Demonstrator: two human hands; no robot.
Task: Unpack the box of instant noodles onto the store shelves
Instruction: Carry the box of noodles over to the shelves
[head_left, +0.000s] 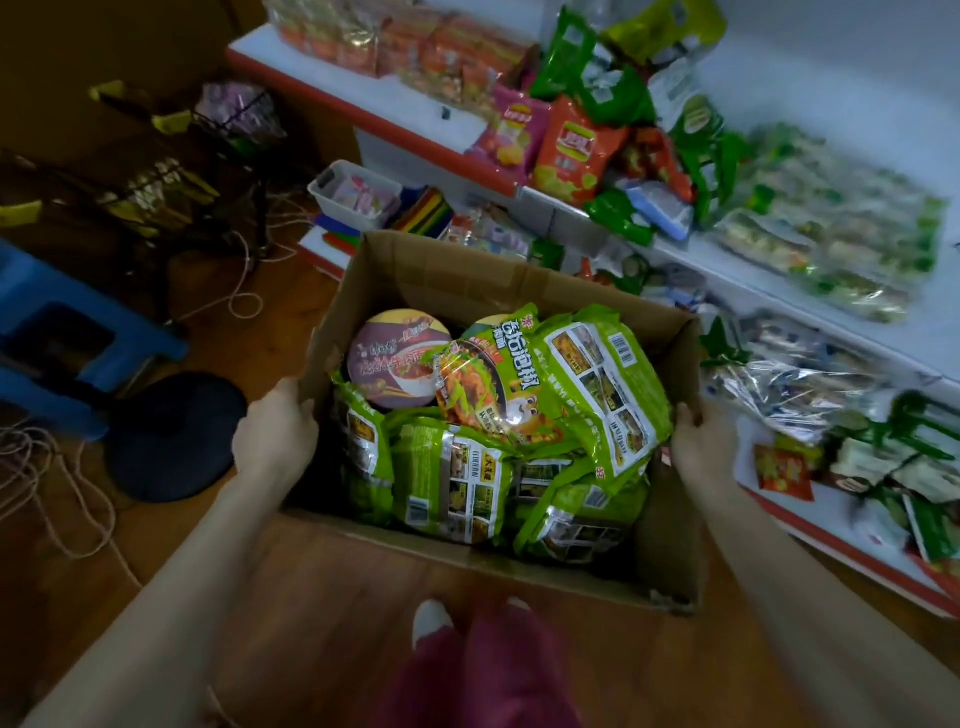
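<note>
Maroon trouser legs (498, 670) and a white toe (431, 621) at bottom edge, over wooden floor (337, 597). Just ahead, open cardboard box (467, 270), flaps up, held from both sides. Left grip (275, 431) (bare hand) clasps the box's left wall, fingers over the rim. Right grip (701, 441) clasps the right wall the same way. Cannot tell if the box rests on the floor or is lifted. Inside: green noodle packets (587, 374) piled loosely, filling most of it; round noodle bowl (397, 364) with purple lid at far left corner, a second lid partly hidden behind the packets. White shelves (457, 111) with red edges run along the right, just beyond the box, stocked with snack bags (569, 150). Blue stool (47, 332), dark round cushion (174, 436) and loose cord (57, 499) on the floor at left.
</note>
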